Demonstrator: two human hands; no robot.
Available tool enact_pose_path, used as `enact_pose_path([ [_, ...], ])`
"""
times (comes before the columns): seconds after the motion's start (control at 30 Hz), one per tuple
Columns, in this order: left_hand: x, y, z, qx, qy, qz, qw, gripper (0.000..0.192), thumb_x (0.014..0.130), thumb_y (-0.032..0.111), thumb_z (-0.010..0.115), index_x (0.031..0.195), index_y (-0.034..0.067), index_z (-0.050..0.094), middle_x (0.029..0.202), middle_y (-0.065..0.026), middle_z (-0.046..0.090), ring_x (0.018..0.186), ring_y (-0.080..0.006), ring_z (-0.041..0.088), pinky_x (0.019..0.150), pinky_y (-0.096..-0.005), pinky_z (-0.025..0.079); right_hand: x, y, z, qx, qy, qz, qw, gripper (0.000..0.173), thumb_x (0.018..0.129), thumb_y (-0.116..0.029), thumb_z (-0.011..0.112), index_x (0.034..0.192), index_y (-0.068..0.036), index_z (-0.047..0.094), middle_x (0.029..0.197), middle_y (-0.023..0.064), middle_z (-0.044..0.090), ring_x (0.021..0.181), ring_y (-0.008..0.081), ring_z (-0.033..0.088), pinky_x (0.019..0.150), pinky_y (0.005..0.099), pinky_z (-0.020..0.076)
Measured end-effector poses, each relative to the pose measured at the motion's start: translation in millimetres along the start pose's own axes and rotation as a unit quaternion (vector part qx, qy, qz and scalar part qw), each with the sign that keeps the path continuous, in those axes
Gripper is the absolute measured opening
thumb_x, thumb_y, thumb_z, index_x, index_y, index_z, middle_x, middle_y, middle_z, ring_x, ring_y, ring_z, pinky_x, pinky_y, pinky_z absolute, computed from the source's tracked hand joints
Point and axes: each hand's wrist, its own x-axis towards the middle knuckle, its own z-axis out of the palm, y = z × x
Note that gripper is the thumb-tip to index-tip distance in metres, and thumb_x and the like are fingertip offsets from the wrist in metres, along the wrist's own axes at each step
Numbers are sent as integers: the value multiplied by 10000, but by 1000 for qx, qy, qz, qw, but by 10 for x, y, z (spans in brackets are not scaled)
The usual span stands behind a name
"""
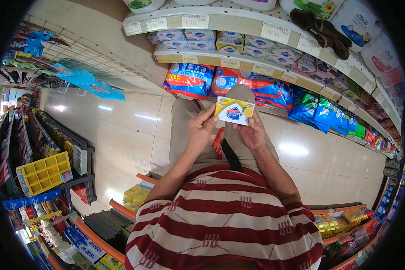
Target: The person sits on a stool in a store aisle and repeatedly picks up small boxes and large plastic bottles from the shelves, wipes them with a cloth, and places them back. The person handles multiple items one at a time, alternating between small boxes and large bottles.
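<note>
Between my two hands is a yellow and white Safeguard soap box (234,111), its printed front with a lemon picture facing up. My left hand (202,126) pinches the box's left end with thumb and fingers. At the lower right corner, my right hand (251,130) grips the same box. The box is above my knees, in front of the lower shelves. Similar soap boxes (229,44) are stacked on the shelf just ahead, several of them in yellow and white. Below that shelf lie large red and blue bags of washing powder (190,80).
A dark brown cloth or glove (320,32) hangs over the upper shelf edge among white detergent bottles (354,25). Blue and green bags (324,108) line the bottom right. Behind me are orange-edged shelves (121,209); a yellow compartment tray (45,172) stands at left.
</note>
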Motion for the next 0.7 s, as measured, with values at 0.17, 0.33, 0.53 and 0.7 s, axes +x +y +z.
enact_pose_path([
  [0.17, -4, -53, 42, 8, 9, 19, 1000, 337, 800, 53, 573, 1134, 34, 535, 839, -28, 569, 690, -73, 496, 622, -211, 431, 11, 21, -4, -5, 21, 3, 1000, 605, 787, -149, 574, 1306, -58, 277, 1124, 111, 505, 882, 196, 554, 684, 316, 483],
  [0.33, 70, -155, 37, 44, 6, 2, 999, 246, 814, 111, 574, 1037, 9, 592, 846, -38, 585, 700, -76, 517, 620, -211, 431, 56, 38, -67, 2, 87, 17, 996, 518, 789, -161, 562, 1255, -85, 350, 1061, 99, 527, 861, 204, 538, 675, 324, 461],
  [0.53, 674, -127, 18, 201, 33, 101, 974, 192, 767, 108, 595, 894, -34, 614, 861, -106, 604, 715, -190, 565, 663, -278, 446, 68, -5, -78, 93, 61, 5, 994, 447, 796, -72, 518, 1214, -31, 363, 1071, 133, 514, 880, 236, 546, 650, 334, 480],
  [0.7, 1376, -70, 256, 441, 4, 289, 850, 248, 685, 55, 597, 916, -33, 577, 969, -166, 557, 896, -332, 512, 773, -370, 420, 56, -53, -33, 102, 63, 3, 993, 510, 792, -81, 515, 1261, -38, 320, 1099, 140, 495, 906, 245, 537, 670, 342, 483],
])
